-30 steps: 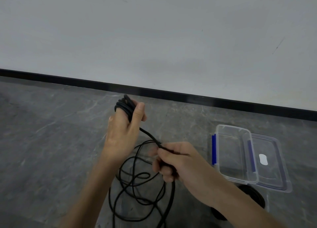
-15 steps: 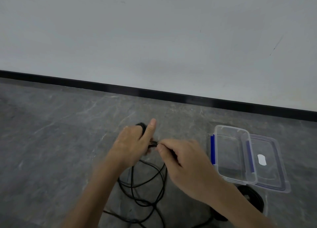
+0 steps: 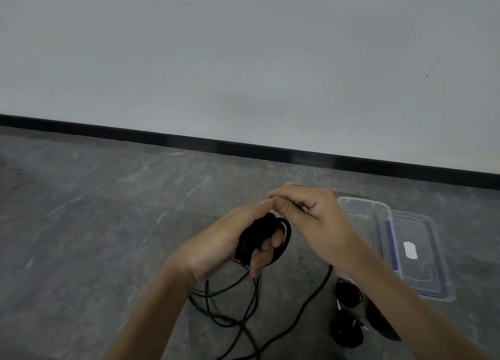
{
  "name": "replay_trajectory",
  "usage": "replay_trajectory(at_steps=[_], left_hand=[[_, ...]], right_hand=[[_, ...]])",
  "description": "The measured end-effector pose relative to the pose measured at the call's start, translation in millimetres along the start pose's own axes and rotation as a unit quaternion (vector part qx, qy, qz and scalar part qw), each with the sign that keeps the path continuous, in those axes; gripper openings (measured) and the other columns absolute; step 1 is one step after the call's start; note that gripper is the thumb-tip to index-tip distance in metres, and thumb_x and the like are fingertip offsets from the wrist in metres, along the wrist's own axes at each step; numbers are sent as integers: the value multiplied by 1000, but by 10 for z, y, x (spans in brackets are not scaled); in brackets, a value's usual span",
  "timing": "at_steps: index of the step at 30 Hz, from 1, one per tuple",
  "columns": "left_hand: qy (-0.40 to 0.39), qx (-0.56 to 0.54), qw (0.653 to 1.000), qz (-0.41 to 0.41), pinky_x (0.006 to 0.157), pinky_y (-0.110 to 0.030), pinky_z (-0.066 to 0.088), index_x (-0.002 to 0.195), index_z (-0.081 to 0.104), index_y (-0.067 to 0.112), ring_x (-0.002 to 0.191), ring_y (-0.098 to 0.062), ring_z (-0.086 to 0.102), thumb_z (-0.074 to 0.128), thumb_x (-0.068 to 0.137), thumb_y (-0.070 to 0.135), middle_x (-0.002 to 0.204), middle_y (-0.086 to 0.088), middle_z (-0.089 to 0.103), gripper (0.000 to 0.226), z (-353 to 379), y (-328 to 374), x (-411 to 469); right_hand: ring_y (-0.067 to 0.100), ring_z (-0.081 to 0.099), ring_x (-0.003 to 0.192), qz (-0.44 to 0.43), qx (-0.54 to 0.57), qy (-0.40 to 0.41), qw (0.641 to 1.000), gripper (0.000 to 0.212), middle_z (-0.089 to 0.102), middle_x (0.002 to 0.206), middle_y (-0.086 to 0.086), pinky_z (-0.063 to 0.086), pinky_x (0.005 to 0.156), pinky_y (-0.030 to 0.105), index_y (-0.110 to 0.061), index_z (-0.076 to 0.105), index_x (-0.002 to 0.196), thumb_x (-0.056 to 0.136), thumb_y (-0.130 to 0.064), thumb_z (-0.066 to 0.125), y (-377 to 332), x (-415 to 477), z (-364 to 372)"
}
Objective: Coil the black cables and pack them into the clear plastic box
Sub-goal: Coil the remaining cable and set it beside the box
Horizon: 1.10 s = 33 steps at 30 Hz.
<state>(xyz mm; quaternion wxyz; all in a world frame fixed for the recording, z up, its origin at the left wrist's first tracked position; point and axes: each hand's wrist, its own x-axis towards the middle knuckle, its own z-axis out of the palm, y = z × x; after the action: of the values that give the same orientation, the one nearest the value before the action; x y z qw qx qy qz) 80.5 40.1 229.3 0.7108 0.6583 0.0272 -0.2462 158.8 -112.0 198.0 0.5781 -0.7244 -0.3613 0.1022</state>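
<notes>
Half the view is pale grey wall, w/ a black skirting strip along its base. Below that, grey marbled floor.

Both forearms reach in from the bottom edge. Left hand is palm-up-ish, fingers curled round a wound bundle of black cable, thumb across the front of it. Right hand sits just above and to the right, thumb and fingertips pinching a strand of the same cable near the top of the bundle.

Clear plastic box lies on the floor right of the hands, partly behind the right wrist, open, nothing visible inside. Its lid lies flat beside it on the far right, w/ a blue clip between them and a small white label on the lid.

Loose cable hangs from the left hand and loops across the floor approx. below both hands. Two small wound black coils lie on the floor in front of the box, beside the right forearm.
</notes>
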Motion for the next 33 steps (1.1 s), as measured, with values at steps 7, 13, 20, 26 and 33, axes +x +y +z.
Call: replay_trajectory(at_steps=[7, 13, 20, 26, 33], left_hand=[[39, 13, 998, 43, 49, -19, 39, 61, 53, 16, 39, -10, 39, 32, 94, 50, 42, 2, 40, 52, -26, 12, -3], [29, -48, 995, 80, 47, -17, 38, 60, 50, 19, 37, -9, 34, 28, 92, 53, 41, 7, 34, 51, -10, 36, -6], [-9, -99, 990, 99, 55, -21, 39, 71, 56, 18, 47, -12, 38, 28, 94, 41, 49, 6, 40, 43, 3, 13, 28], [44, -102, 986, 126, 53, -18, 37, 65, 53, 20, 43, -9, 35, 25, 96, 41, 45, 9, 36, 47, 3, 31, 23], [163, -133, 963, 170, 57, -19, 41, 60, 54, 25, 43, -11, 36, 25, 92, 51, 45, 6, 36, 50, -5, 66, 33]], right_hand=[[6, 56, 66, 43, 65, -18, 997, 21, 62, 70, -6, 45, 65, 20, -25, 70, 97, 95, -21, 49, -4, 13, -17], [-1, 51, 57, 45, 80, -11, 996, 22, 59, 63, -19, 39, 57, 10, -21, 68, 92, 95, -15, 47, -41, 29, 38], [-5, 52, 60, 47, 72, 32, 996, 18, 62, 69, -16, 40, 61, 9, -22, 65, 82, 93, -24, 51, -49, 63, -41], [-2, 52, 60, 69, 72, 10, 995, 15, 61, 65, -12, 41, 60, 14, -18, 67, 93, 97, -19, 53, 5, 53, 16], [30, 53, 65, 141, 1, -40, 989, 29, 61, 71, 2, 46, 59, 45, -32, 59, 106, 101, -12, 38, 34, -10, 267]])
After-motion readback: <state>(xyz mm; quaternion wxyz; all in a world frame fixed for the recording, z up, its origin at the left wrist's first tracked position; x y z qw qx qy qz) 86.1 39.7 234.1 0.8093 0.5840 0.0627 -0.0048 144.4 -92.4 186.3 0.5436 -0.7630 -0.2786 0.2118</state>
